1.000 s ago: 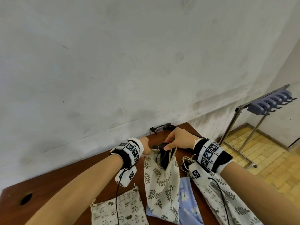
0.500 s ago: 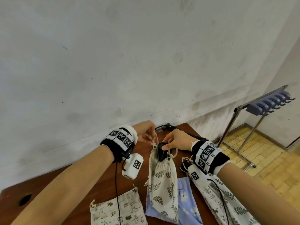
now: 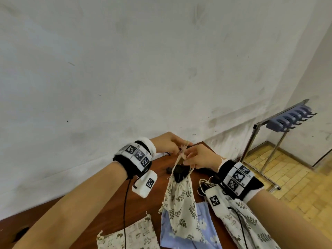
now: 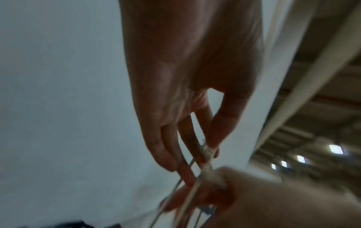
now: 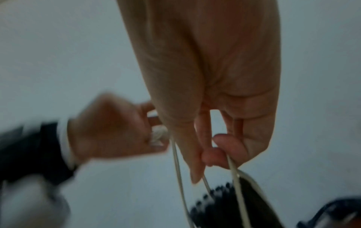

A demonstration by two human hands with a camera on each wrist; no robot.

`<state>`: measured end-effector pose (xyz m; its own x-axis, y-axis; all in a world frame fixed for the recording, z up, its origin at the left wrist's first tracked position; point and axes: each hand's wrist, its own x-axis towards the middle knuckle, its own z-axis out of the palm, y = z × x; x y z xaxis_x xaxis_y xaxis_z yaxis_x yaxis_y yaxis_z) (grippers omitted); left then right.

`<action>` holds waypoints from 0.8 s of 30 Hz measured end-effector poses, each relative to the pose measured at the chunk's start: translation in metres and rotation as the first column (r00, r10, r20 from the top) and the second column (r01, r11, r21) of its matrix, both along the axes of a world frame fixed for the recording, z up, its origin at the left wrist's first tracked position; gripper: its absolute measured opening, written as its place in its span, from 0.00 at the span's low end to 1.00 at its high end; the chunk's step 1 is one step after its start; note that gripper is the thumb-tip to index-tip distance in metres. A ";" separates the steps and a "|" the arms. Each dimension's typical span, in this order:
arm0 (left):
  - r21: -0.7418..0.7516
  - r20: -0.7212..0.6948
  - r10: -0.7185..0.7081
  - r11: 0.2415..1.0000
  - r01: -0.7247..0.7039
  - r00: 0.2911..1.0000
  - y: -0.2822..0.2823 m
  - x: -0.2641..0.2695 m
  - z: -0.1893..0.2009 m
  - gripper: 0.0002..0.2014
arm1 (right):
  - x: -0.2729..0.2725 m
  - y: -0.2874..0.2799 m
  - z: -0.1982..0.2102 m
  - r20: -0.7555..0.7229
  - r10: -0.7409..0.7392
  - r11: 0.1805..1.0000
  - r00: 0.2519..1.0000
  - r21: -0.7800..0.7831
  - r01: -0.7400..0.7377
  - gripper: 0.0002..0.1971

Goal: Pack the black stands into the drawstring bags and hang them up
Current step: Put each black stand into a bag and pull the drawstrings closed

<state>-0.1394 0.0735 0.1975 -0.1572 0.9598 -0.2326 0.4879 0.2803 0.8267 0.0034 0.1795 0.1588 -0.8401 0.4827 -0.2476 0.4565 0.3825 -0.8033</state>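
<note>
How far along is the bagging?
Done: one black stand sits in the leaf-print bag, top still poking out. In hand: left hand and right hand pinch its drawstring. Left: cinching, hanging on the hook rack, other bags.

We see a brown wooden worktop point(image 3: 147, 200) against the wall. On it lie a cat-print bag point(image 3: 136, 238), a blue flowered bag point(image 3: 206, 223) and a leaf-print bag point(image 3: 251, 225).
</note>
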 end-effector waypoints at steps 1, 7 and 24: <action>0.003 -0.095 -0.051 0.999 0.052 0.994 0.000 0.000 -0.007 0.26 | 0.002 0.000 0.003 -0.059 -0.047 0.988 0.997 -0.153 0.037 0.11; 0.108 -0.230 0.007 0.994 0.018 0.973 0.004 0.014 -0.046 0.38 | 0.010 -0.003 0.003 -0.146 -0.193 0.832 0.970 -0.548 0.083 0.21; -0.075 -0.414 -0.104 0.994 0.081 0.904 0.020 0.036 -0.052 0.37 | 0.012 0.015 0.009 -0.225 -0.329 0.792 0.917 -0.595 0.138 0.19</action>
